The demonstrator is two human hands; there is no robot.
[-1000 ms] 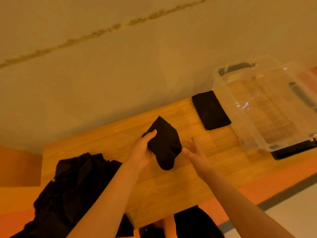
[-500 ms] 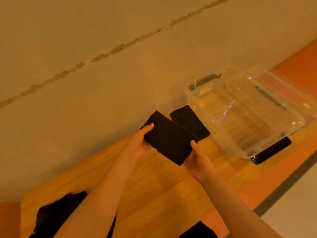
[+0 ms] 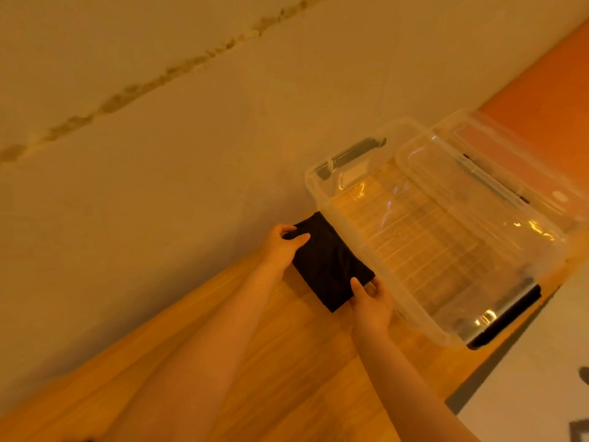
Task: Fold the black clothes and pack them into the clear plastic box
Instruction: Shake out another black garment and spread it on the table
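A folded black garment (image 3: 328, 266) lies right beside the near left wall of the clear plastic box (image 3: 357, 250). My left hand (image 3: 280, 247) grips its far end, thumb on top. My right hand (image 3: 371, 301) holds its near end, thumb on top and fingers beneath. The earlier folded black piece is hidden; the held piece covers where it lay. Through the box only the wooden table shows; I see no clothes in it.
The box's clear lid (image 3: 497, 173) lies against its far side. A dark flat object (image 3: 506, 323) sticks out from under the box's near right corner. The wooden table (image 3: 287, 371) meets a pale wall (image 3: 159, 154); its edge runs along the right.
Both hands carried the folded black piece right and away, over the spot where the other folded piece lay, next to the box. The view swung right; the unfolded pile left the frame.
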